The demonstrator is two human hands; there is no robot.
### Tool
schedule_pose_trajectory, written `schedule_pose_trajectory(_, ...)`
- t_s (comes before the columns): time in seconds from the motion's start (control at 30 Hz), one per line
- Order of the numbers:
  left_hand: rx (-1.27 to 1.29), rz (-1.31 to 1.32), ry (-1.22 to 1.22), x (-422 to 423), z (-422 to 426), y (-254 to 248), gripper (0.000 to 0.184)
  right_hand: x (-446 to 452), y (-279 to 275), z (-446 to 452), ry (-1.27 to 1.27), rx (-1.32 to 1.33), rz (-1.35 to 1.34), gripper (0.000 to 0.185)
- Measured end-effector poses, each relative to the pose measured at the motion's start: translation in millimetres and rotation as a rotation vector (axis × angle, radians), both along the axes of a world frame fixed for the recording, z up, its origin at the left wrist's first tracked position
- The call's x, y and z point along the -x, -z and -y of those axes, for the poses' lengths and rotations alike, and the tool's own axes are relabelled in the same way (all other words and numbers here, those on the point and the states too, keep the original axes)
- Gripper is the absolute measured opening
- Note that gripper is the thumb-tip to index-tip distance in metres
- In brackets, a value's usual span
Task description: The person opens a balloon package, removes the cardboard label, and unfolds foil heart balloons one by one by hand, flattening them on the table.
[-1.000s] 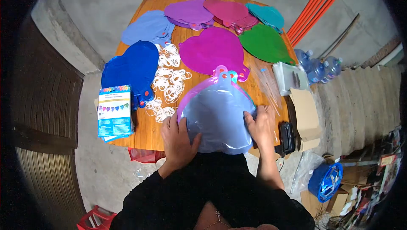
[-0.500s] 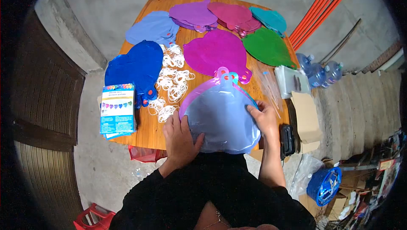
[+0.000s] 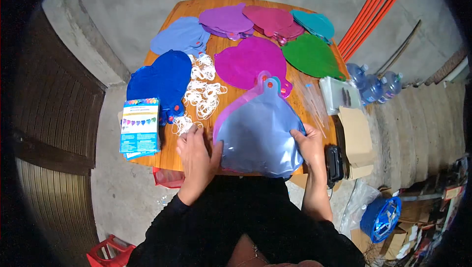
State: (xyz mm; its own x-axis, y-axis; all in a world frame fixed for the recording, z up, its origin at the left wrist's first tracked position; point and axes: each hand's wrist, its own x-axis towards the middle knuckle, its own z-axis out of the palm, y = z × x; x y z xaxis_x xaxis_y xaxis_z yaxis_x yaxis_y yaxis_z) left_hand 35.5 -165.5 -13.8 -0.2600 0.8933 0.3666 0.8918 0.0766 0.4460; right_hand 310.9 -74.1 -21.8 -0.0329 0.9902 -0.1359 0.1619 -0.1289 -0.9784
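My right hand [image 3: 310,145] pinches the right edge of a small stack of flat foil balloons [image 3: 260,132], with a light blue one on top and pink and teal edges showing behind it. The stack's tabs with red dots point away from me. My left hand [image 3: 196,155] is open at the stack's left side, thumb near the balloon edge. Its fingertips reach the nearest bundle of white string [image 3: 183,124]; whether they touch it I cannot tell. More white string bundles [image 3: 202,95] lie beyond. A magenta balloon [image 3: 250,63] lies just behind the stack.
Dark blue balloons [image 3: 160,77] and printed cards [image 3: 139,127] lie left. Light blue [image 3: 179,36], purple [image 3: 226,18], dark pink [image 3: 269,17], teal [image 3: 314,23] and green [image 3: 314,55] balloons line the back. Clear bags [image 3: 339,95] and thin straws [image 3: 314,104] are right.
My left hand has left the stack's edge and shifted left towards the string. The balloons in my right hand now sit more closely together, their tabs nearly overlapping.
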Motion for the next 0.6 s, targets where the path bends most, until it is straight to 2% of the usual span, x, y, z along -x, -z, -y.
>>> schedule_pose_trajectory(0.1,-0.157,-0.020,-0.017,4.7,-3.3,-8.9,0.045,-11.3,2.8,-1.1,0.008,-0.004,-0.091,0.013)
schedule_pose_trajectory(0.23,-0.300,-0.008,0.104,20.5,-22.2,-11.1,0.051,-22.5,0.3,-0.8,0.002,-0.051,-0.186,0.018)
schedule_pose_trajectory(0.33,-0.074,0.502,0.156,22.6,-44.7,-19.3,0.059,-30.2,0.9,-1.4,-0.039,-0.113,-0.286,0.018)
schedule_pose_trajectory(0.37,-0.024,0.624,0.200,28.3,-57.6,-3.5,0.066,-32.3,1.3,-1.4,-0.049,-0.126,-0.305,0.018)
schedule_pose_trajectory(0.47,0.105,1.040,0.409,24.7,-85.7,5.0,0.067,-34.9,2.1,-2.3,-0.055,-0.115,-0.344,0.018)
schedule_pose_trajectory(0.5,0.151,1.291,0.461,20.3,-91.6,1.0,0.060,-35.5,2.8,-2.3,-0.054,-0.101,-0.353,0.018)
schedule_pose_trajectory(0.6,0.380,1.372,0.630,9.4,-99.8,-10.5,0.046,-34.9,4.7,-5.0,-0.030,-0.039,-0.380,0.018)
